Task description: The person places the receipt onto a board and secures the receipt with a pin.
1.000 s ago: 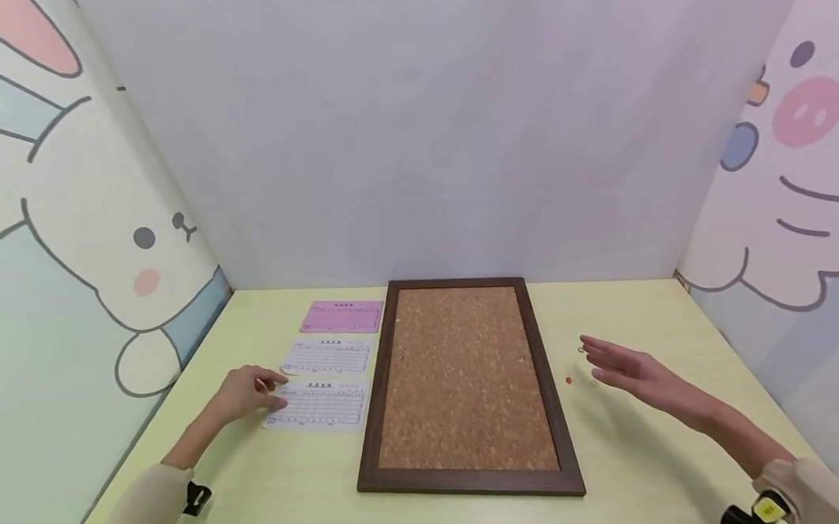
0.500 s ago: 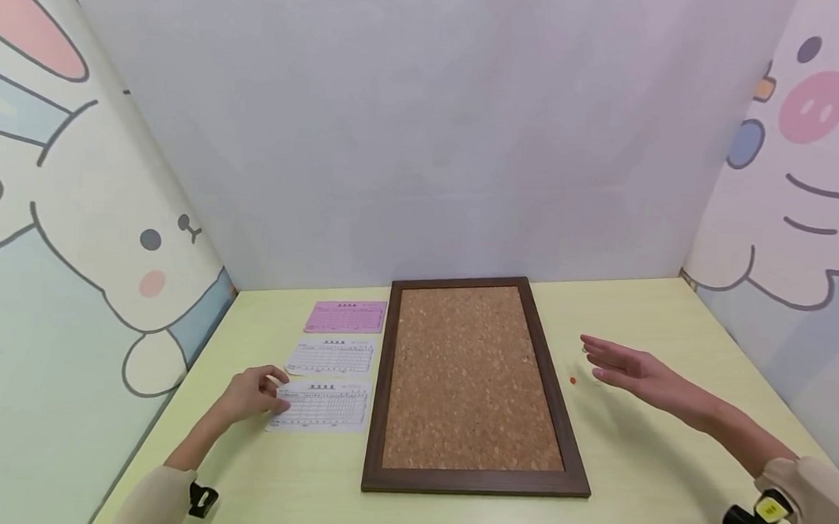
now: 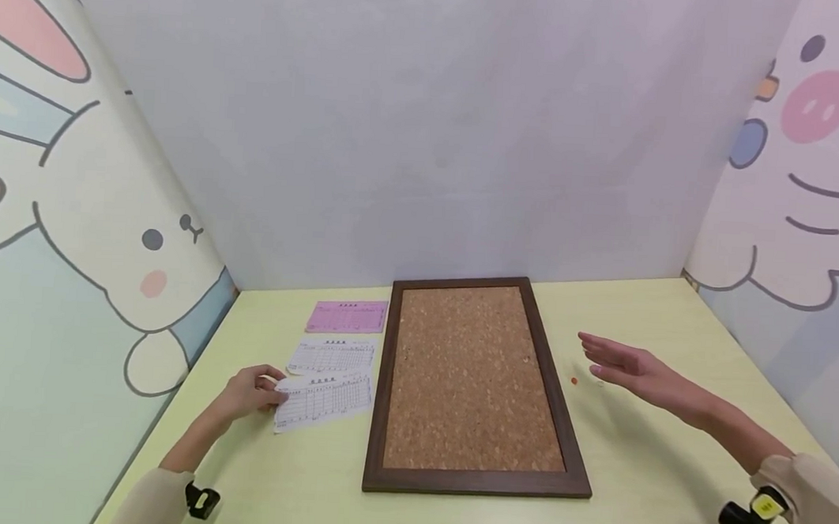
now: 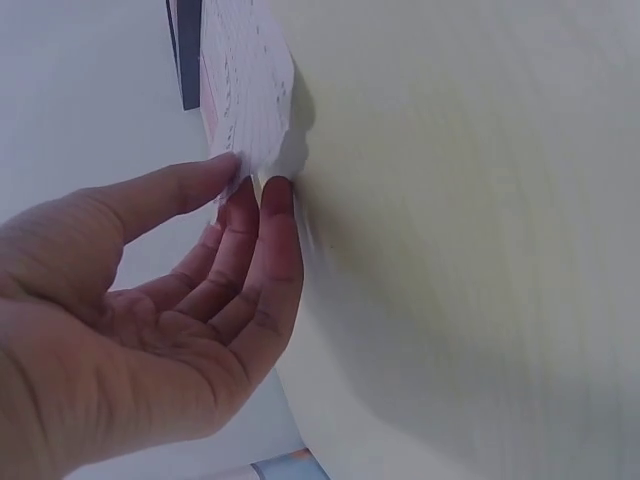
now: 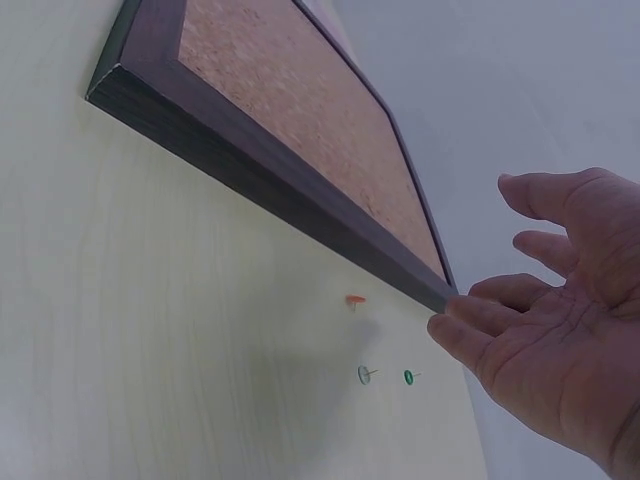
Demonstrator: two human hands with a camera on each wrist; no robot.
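My left hand (image 3: 245, 393) pinches the left edge of the nearest white printed form (image 3: 327, 403) between thumb and fingers. In the left wrist view that form (image 4: 255, 90) shows its near edge raised off the table. A second white form (image 3: 334, 356) lies just beyond it, with a pink form (image 3: 346, 317) farther back. My right hand (image 3: 634, 370) hovers over the table at the right, fingers extended and holding nothing. Below it lie an orange thumbtack (image 5: 355, 300), a clear thumbtack (image 5: 364, 375) and a green thumbtack (image 5: 409, 377).
A corkboard (image 3: 474, 376) in a dark brown frame lies flat in the middle of the pale yellow table (image 3: 294, 485), between the hands. A grey wall (image 3: 454, 137) rises behind, and side walls with cartoon animals stand at left and right.
The left hand has taken up the nearest white form by its left edge; the sheet now slants, its left side raised. The right hand stays nearly still. The head view has shifted slightly.
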